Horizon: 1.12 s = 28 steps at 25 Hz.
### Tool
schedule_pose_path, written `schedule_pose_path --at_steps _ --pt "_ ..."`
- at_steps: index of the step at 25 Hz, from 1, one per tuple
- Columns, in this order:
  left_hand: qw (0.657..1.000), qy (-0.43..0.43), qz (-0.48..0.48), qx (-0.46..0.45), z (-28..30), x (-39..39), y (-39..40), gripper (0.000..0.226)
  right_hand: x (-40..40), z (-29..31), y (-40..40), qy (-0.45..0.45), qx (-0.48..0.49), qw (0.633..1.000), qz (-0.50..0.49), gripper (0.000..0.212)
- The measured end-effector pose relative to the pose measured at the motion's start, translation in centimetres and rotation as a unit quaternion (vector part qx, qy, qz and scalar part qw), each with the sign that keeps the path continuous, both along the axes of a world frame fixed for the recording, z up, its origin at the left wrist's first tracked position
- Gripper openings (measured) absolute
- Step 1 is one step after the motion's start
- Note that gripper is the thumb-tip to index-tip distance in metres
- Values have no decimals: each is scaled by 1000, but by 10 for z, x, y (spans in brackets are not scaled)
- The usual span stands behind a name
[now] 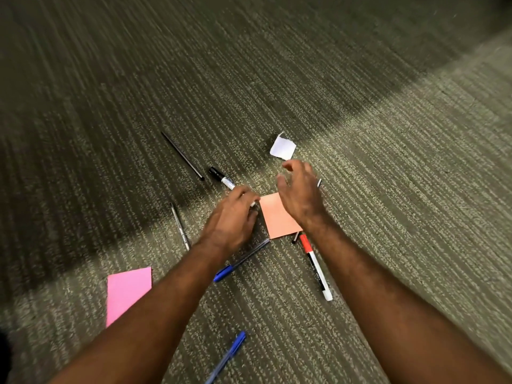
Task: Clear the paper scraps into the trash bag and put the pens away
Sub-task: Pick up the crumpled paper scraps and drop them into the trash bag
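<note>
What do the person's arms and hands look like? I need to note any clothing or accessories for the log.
Both forearms are bare right to the frame edge: no sleeves show. The left hand and right hand wear no gloves, and no watch, bracelet or ring is visible, though motion blur softens the fingers.

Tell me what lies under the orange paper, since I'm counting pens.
A dark pen pokes out from under the orange paper at its near corner; the paper and right hand hide the rest.

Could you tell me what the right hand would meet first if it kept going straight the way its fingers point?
Most likely the white paper scrap, lying just beyond the right hand on the carpet; the hand's height is unclear.
</note>
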<state>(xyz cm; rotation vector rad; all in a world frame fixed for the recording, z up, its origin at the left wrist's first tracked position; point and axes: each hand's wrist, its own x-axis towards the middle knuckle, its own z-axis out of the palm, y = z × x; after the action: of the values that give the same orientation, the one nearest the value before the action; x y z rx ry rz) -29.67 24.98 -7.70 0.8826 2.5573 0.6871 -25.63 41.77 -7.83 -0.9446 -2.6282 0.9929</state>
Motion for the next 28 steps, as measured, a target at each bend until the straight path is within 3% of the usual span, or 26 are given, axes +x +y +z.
schedule_pose_path --at_steps 4,6,9,14,20,23,25,28 --pt "990 76 76 -94 -4 1 -26 53 -48 -12 7 -83 19 994 72 49" --pt "982 82 44 -162 -7 3 -37 62 -56 -18 8 -145 60 981 116 55" --pt "976 88 -1 -200 -10 4 -47 66 -61 -22 4 -156 84 977 122 58" --pt "985 76 26 -152 2 0 -58 60 -50 -2 -22 -18 54 997 54 47" --pt "972 105 205 -39 60 2 -103 45 -42 55 -98 169 -51 983 53 32" --pt "922 143 355 59 102 19 -137 36 -50 93 -146 217 -78 968 104 32" --pt "864 202 449 107 129 40 -172 33 -58 122 -189 230 -128 952 156 31" --pt "774 295 553 88 161 69 -229 35 -60 163 -261 233 -202 914 265 29"
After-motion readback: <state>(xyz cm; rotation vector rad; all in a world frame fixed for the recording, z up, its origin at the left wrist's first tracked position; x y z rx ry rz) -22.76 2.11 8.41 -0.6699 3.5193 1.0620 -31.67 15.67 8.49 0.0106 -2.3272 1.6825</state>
